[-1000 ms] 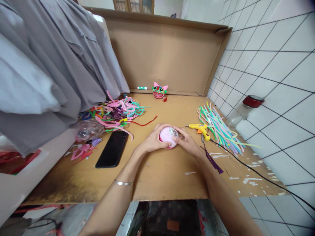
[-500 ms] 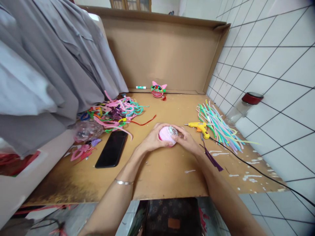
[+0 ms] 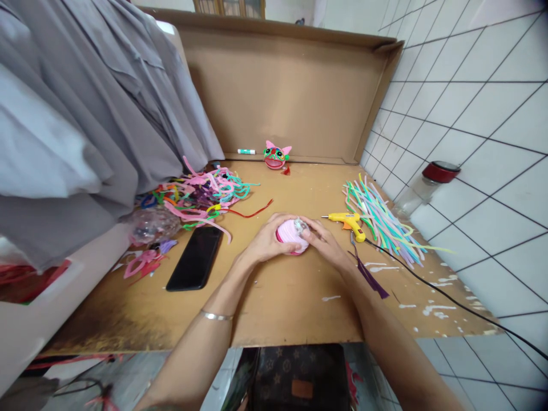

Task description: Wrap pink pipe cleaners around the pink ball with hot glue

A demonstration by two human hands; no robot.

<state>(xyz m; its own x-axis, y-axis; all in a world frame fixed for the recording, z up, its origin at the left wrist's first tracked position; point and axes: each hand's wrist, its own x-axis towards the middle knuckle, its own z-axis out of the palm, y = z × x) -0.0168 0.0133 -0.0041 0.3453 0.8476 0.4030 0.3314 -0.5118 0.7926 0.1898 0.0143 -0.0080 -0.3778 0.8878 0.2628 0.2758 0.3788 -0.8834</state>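
Note:
A small pink ball wound with fuzzy wire [image 3: 291, 235] rests on the brown cardboard work surface [image 3: 278, 297], with a clear shiny patch showing at its top right. My left hand [image 3: 263, 242] cups its left side with curled fingers. My right hand [image 3: 327, 246] grips the right side, its fingertips pressed on the clear patch. Both hands are closed round the ball.
A yellow glue gun [image 3: 349, 221] with a black cord lies just right of my hands, beside a spread of pastel fuzzy wires [image 3: 381, 220]. A black phone [image 3: 194, 258] and a tangled wire pile [image 3: 201, 194] lie left. A finished pink figure [image 3: 276, 156] stands at the back. Grey clothes [image 3: 85, 114] hang left.
My hands stay on the pink ball; the fingers of my right hand have shifted slightly over its top. Nothing else has moved.

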